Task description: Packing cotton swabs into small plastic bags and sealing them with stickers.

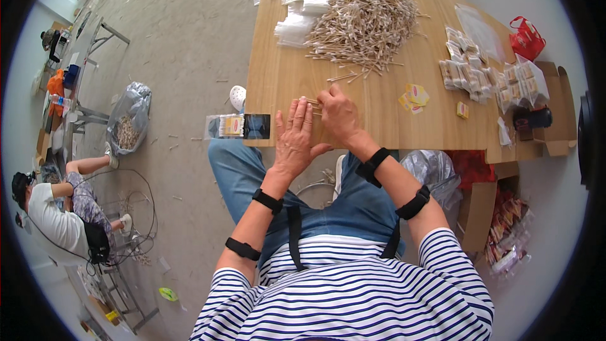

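My left hand (pixel 294 136) lies at the table's near edge with its fingers stretched out and side by side. A few cotton swabs (pixel 312 106) lie between its fingertips and my right hand (pixel 339 115), whose curled fingers close on them; their exact number is hidden. Beyond both hands rises a large heap of loose cotton swabs (pixel 366 22), with a few strays (pixel 343 77) at its near side. Left of my left hand, a clear bag packed with swabs and a yellow card (pixel 232 126) rests beside a black pad (pixel 257 126) on the table corner.
Empty clear bags (pixel 295 28) lie left of the heap. Yellow cards (pixel 415 96) are to the right, before packed swab bundles (pixel 466 69). A red bag (pixel 527 39) and an open cardboard box (pixel 558 107) stand far right. Another person (pixel 60 215) sits at left near a swab-filled sack (pixel 128 123).
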`<state>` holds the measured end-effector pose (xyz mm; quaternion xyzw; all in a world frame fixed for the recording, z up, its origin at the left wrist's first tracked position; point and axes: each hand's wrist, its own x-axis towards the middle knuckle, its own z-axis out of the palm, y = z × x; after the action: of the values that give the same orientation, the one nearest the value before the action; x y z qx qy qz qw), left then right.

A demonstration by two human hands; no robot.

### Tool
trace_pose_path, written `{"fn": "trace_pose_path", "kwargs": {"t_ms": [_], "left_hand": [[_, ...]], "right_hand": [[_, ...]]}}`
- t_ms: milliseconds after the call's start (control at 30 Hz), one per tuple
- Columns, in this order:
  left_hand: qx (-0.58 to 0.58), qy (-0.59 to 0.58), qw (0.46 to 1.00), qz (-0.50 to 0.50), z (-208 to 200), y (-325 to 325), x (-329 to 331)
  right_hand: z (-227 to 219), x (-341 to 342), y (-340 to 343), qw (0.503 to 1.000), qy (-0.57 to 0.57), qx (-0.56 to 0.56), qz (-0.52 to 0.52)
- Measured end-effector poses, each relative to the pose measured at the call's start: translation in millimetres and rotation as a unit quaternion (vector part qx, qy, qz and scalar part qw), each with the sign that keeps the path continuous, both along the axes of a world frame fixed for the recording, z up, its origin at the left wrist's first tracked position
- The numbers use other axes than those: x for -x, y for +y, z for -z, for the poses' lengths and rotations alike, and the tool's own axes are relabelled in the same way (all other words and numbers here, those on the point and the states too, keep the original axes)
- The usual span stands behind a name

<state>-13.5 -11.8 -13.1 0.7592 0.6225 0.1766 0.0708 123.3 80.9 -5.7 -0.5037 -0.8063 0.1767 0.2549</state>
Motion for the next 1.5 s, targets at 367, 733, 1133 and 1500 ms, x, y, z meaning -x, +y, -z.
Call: {"fn": "trace_pose_path", "kwargs": {"t_ms": [367, 733, 1133, 1500], "left_hand": [[0.005, 0.021, 1.0, 0.018, -2, 8, -3], [-0.005, 0.013, 1.0, 0.02, -2, 9, -4], [-0.008, 0.019, 1.0, 0.019, 0, 9, -4], [-0.01, 0.028, 0.999, 0.015, 1, 8, -3]], "right_hand": [[-12, -29, 38, 0.996, -0.025, -0.036, 0.084], [-13, -6, 45, 0.996, -0.085, 0.004, -0.032], [-11, -46, 30, 0.998, -0.041, 0.036, 0.026], [-21, -42, 37, 0.994, -0.085, 0.008, 0.071]]}}
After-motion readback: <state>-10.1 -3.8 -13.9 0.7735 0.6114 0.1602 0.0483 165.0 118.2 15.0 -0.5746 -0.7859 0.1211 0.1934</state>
